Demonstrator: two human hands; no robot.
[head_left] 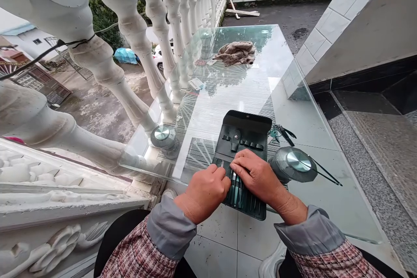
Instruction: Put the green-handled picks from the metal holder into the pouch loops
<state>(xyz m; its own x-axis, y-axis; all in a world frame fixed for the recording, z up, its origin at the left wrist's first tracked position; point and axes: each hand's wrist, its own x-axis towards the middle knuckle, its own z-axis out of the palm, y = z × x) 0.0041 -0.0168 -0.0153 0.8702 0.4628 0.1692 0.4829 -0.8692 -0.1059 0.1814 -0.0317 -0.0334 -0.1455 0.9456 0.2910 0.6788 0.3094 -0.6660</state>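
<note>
A black manicure case lies unfolded near the front edge of the glass table, with thin metal tools in its lower slots and several loops in the upper half. My left hand is closed over the case's left side; a small metal tip shows just above its fingers, and what it grips is hidden. My right hand is closed with thumb and fingers pinched over the tops of the slotted tools. Whatever sits between its fingertips cannot be made out. Both hands are close together over the case.
Dark nippers and small metal pieces lie right of the case. Black tweezers rest by a round table support. Farther back are a crumpled brown cloth and a small card. A white balustrade borders the left.
</note>
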